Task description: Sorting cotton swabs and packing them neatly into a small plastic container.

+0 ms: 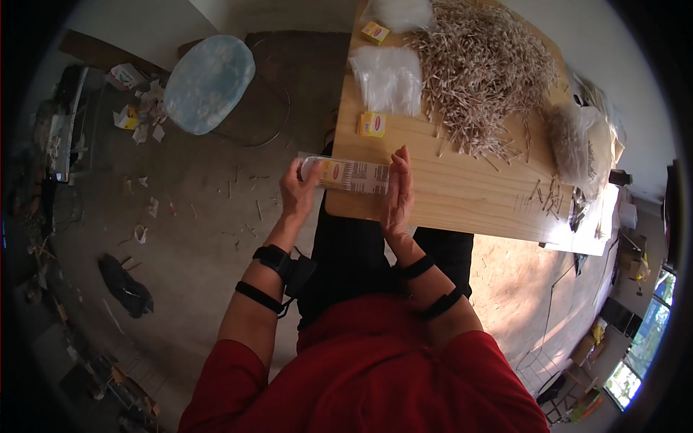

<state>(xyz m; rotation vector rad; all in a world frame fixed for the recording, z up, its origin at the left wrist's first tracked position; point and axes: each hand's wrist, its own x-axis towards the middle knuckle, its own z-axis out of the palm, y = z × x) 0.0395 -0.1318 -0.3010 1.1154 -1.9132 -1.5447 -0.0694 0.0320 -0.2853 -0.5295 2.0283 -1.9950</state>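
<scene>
Above my lap, at the table's near left corner, is a clear plastic packet [354,177] with a yellow-and-red label and a row of thin sticks inside. My left hand [297,189] grips its left end, thumb on top. Against the packet's right end rests my right hand [398,191], its fingers straight and together, palm turned toward the packet. A small yellow box or stack of labels [372,124] lies on the table just beyond. Behind it is a stack of clear plastic bags [388,81]. A big heap of thin pale sticks [484,72] covers the far part of the table.
The wooden table [462,195] has loose sticks [546,198] near its right edge, beside a filled plastic bag [577,144]. Another yellow box [375,32] sits at the far left corner. A blue-topped stool [211,84] stands left, with litter on the floor [216,180].
</scene>
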